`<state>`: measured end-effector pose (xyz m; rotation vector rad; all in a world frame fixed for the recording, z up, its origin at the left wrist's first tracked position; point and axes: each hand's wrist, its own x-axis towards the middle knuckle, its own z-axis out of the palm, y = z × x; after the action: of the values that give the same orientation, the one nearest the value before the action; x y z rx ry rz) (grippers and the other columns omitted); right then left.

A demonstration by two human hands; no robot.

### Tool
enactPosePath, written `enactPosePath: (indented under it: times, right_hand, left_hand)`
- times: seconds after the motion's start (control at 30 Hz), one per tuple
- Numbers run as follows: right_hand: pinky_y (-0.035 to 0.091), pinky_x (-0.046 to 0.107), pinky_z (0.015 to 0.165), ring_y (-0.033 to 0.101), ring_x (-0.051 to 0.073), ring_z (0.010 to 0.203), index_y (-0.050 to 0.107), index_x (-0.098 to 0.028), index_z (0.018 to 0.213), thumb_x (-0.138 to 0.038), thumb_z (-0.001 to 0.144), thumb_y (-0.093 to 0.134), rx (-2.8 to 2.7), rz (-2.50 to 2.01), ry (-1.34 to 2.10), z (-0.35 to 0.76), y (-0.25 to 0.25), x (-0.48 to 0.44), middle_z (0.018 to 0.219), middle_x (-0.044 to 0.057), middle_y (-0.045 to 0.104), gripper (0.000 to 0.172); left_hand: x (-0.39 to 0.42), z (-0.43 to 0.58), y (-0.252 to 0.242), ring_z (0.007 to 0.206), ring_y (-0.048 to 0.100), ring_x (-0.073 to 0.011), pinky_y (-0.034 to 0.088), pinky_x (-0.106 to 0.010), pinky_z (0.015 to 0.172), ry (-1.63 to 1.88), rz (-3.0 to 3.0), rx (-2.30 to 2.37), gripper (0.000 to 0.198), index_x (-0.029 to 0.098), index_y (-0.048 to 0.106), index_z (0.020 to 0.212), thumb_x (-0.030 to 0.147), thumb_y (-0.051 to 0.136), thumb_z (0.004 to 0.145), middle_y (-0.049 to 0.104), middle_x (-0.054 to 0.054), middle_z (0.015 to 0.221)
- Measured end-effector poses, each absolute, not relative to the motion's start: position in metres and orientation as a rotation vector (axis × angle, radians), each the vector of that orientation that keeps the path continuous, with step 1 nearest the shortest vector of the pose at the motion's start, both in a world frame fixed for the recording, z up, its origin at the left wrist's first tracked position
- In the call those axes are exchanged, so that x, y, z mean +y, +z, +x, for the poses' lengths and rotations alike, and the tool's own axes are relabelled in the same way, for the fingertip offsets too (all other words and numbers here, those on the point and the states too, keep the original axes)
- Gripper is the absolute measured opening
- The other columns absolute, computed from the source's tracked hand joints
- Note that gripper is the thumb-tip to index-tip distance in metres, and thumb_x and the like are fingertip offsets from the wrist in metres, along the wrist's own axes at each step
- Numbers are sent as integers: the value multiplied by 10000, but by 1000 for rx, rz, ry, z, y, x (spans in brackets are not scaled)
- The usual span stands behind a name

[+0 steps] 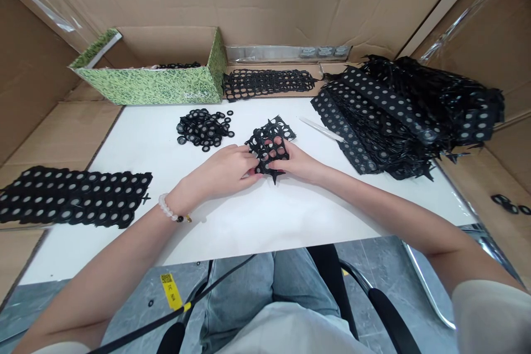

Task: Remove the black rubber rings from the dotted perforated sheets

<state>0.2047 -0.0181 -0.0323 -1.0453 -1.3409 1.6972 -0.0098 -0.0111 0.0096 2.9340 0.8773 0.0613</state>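
Both hands meet at the middle of the white table (257,215) on a small black punched sheet (271,141) full of round holes. My left hand (226,168) pinches its left edge with fingers curled. On the sheet's lower right part, my right hand (294,160) grips it with fingers pressed on. A pile of loose black rings (204,128) lies just left of the sheet, beyond my left hand.
A green patterned box (153,84) holding rings stands at the back left. An emptied black strip (269,82) lies behind. A big heap of black sheets (406,113) fills the right; more sheets (70,196) lie at the left. Cardboard walls surround the table.
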Motion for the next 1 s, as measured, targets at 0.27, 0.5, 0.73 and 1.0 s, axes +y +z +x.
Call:
enactPosePath:
  times: [0.27,0.5,0.73,1.0]
  right_hand:
    - [495,450,1077,621,242,1153,500,-234,1024,-309,548,917,-1424,-1010,1583,199,-36,-24,1320,74,612,637]
    - [471,447,1147,566,264,1319,527,-235,1120,-235,590,862,-1317,-984,1604,198,-38,-24,1396,74,593,627]
    - [517,450,1096,588,256,1259,578,-241,1124,-234,575,886,-1320,-916,1685,204,-39,-19,1341,53,627,630]
    - [620,294,725,665,157,890,568,-231,1124,-180,580,876,-1309,-872,1777,204,-37,-17,1339,49,623,627]
  left_hand:
    - [-21,2,6,722,618,-240,471,-371,701,131,3004,1081,211,169,667,677,255,541,823,669,-102,702]
    - [-17,-1,1,737,613,-243,480,-367,721,169,2968,1035,302,155,694,733,310,525,930,674,-107,722]
    - [-12,-8,6,842,621,-245,475,-365,804,138,2780,842,431,158,697,851,403,402,1046,680,-102,839]
    - [-14,-4,5,825,614,-229,477,-344,788,214,2764,869,316,173,669,801,216,396,955,677,-97,823]
